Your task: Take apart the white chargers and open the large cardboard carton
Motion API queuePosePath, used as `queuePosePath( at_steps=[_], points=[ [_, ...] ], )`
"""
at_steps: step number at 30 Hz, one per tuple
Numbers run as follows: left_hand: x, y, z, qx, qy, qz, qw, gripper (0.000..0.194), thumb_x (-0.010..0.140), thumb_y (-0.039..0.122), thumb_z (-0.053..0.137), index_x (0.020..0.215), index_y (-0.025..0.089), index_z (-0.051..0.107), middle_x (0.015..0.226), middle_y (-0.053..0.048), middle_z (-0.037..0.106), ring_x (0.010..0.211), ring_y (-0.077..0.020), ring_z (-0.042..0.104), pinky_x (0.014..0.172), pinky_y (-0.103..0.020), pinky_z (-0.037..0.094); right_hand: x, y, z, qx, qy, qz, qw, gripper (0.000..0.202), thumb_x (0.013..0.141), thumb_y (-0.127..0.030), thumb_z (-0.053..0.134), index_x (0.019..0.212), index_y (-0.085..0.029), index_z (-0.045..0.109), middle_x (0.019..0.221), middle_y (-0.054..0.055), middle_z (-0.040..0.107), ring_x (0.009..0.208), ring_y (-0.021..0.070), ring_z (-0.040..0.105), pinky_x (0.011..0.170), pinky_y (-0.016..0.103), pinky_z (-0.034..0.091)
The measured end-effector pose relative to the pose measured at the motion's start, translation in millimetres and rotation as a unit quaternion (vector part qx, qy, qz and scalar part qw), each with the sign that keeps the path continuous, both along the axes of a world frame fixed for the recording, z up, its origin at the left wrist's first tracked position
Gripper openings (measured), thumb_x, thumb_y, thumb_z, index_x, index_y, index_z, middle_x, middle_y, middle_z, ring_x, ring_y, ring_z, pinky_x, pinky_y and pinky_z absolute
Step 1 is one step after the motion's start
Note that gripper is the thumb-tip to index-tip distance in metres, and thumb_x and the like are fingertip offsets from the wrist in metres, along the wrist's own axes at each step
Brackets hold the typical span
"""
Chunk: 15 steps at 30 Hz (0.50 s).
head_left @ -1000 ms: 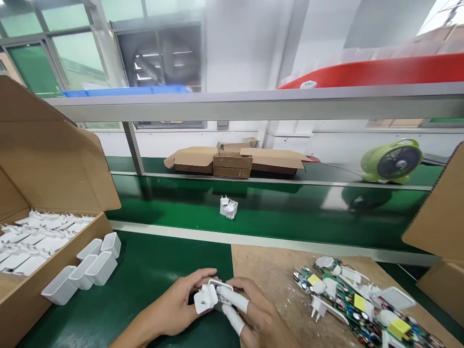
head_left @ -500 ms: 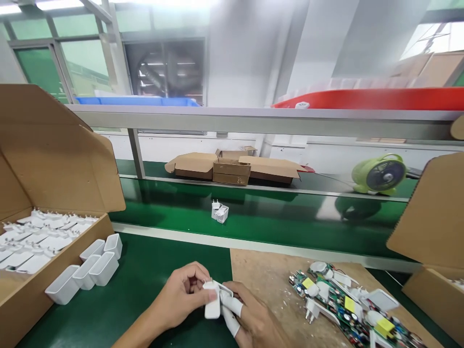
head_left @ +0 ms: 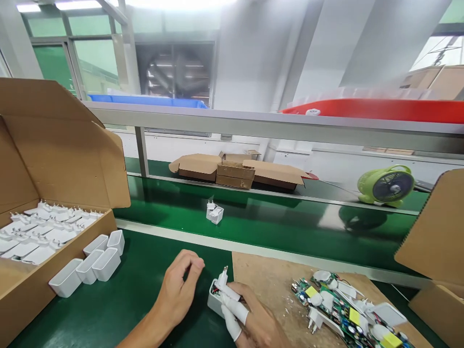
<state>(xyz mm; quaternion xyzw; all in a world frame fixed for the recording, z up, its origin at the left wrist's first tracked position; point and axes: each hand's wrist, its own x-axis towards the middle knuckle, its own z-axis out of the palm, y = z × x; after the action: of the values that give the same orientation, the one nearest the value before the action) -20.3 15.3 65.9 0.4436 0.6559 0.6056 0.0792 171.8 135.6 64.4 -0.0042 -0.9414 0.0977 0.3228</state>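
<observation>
My right hand [head_left: 253, 314], with white covers on some fingers, grips a white plug adapter [head_left: 216, 303] low in the middle. Its two-pin plug points up and away from me, and some wiring shows at the open top of the casing. Just left of it, apart from the adapter, is my left hand [head_left: 180, 287]. Its thumb and forefinger are closed together, and I see nothing between them. Several open white casings [head_left: 106, 264] stand on the green mat to the left.
At left, an open cardboard box [head_left: 105, 227] holds rows of white adapters. Circuit boards with plug parts [head_left: 337, 307] lie piled on a brown board [head_left: 264, 275] at right, beside another carton [head_left: 435, 299]. Two small white pieces [head_left: 214, 213] sit on the green belt [head_left: 271, 217].
My left hand has let go of the adapter and drawn back up and left. The adapter has turned in my right hand, so its plug and open casing now show.
</observation>
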Motion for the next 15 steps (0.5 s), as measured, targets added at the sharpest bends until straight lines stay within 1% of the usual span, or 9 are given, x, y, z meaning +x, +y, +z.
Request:
queuePosePath(
  at_steps=[1, 2, 4, 7, 10, 13, 15],
  points=[
    [-5.1, -3.1, 0.9, 0.004, -0.004, 0.013, 1.000, 0.043, 0.111, 0.050, 0.043, 0.089, 0.022, 0.069, 0.094, -0.004, 0.067, 0.084, -0.0181, 0.064, 0.078, -0.031, 0.052, 0.0, 0.5, 0.3, -0.012, 0.005, -0.005, 1.000, 0.046, 0.099, -0.004, 0.043, 0.138, -0.022, 0.059, 0.128, 0.013, 0.072, 0.105, 0.0200, 0.078, 0.095, 0.027, 0.065],
    [-9.3, -5.7, 1.3, 0.011, -0.002, 0.022, 1.000, 0.042, 0.112, 0.048, 0.043, 0.092, 0.022, 0.070, 0.096, -0.005, 0.068, 0.087, -0.0181, 0.065, 0.080, -0.031, 0.053, 0.0, 0.8, -0.1, -0.025, 0.002, -0.011, 1.000, 0.047, 0.100, -0.004, 0.044, 0.140, -0.023, 0.058, 0.128, 0.012, 0.072, 0.105, 0.0194, 0.078, 0.096, 0.026, 0.064],
    [-14.4, -9.3, 1.0, 0.035, 0.028, 0.013, 0.999, 0.037, 0.113, 0.042, 0.045, 0.099, 0.023, 0.073, 0.105, -0.006, 0.070, 0.096, -0.0183, 0.068, 0.087, -0.031, 0.056, -0.3, 0.9, -3.8, -0.053, -0.034, -0.015, 0.998, 0.049, 0.098, -0.004, 0.046, 0.140, -0.026, 0.061, 0.127, 0.010, 0.072, 0.101, 0.0188, 0.077, 0.093, 0.026, 0.065],
    [-13.8, -12.3, -1.0, 0.073, 0.123, -0.053, 0.988, 0.026, 0.112, 0.032, 0.051, 0.121, 0.028, 0.075, 0.124, -0.008, 0.070, 0.115, -0.0196, 0.069, 0.099, -0.033, 0.057, -1.1, 0.3, -15.7, -0.079, -0.082, -0.009, 0.993, 0.052, 0.090, -0.001, 0.048, 0.133, -0.026, 0.066, 0.127, 0.010, 0.071, 0.102, 0.0206, 0.075, 0.092, 0.030, 0.066],
    [-7.8, -14.2, -6.5, 0.070, 0.207, -0.113, 0.969, 0.030, 0.111, 0.030, 0.055, 0.136, 0.031, 0.071, 0.137, -0.011, 0.067, 0.118, -0.0214, 0.070, 0.100, -0.036, 0.061, -1.1, -0.4, -26.9, -0.084, -0.076, -0.003, 0.994, 0.058, 0.082, 0.003, 0.046, 0.131, -0.022, 0.066, 0.128, 0.012, 0.069, 0.108, 0.0222, 0.072, 0.094, 0.033, 0.065],
    [-2.7, -15.3, -16.0, 0.039, 0.250, -0.152, 0.955, 0.035, 0.109, 0.034, 0.058, 0.144, 0.032, 0.066, 0.145, -0.013, 0.064, 0.120, -0.0238, 0.070, 0.099, -0.039, 0.064, 0.1, -1.3, -29.7, -0.072, -0.058, -0.009, 0.996, 0.063, 0.078, 0.004, 0.044, 0.133, -0.020, 0.064, 0.127, 0.013, 0.069, 0.110, 0.0233, 0.073, 0.095, 0.036, 0.065],
    [-1.0, -15.6, -21.9, 0.031, 0.247, -0.162, 0.955, 0.039, 0.110, 0.036, 0.056, 0.149, 0.033, 0.061, 0.150, -0.014, 0.061, 0.124, -0.0247, 0.069, 0.102, -0.041, 0.064, 1.7, -2.2, -26.3, -0.061, -0.046, -0.014, 0.997, 0.064, 0.079, 0.005, 0.044, 0.135, -0.020, 0.063, 0.130, 0.014, 0.068, 0.113, 0.0239, 0.073, 0.097, 0.036, 0.065]
  ],
)
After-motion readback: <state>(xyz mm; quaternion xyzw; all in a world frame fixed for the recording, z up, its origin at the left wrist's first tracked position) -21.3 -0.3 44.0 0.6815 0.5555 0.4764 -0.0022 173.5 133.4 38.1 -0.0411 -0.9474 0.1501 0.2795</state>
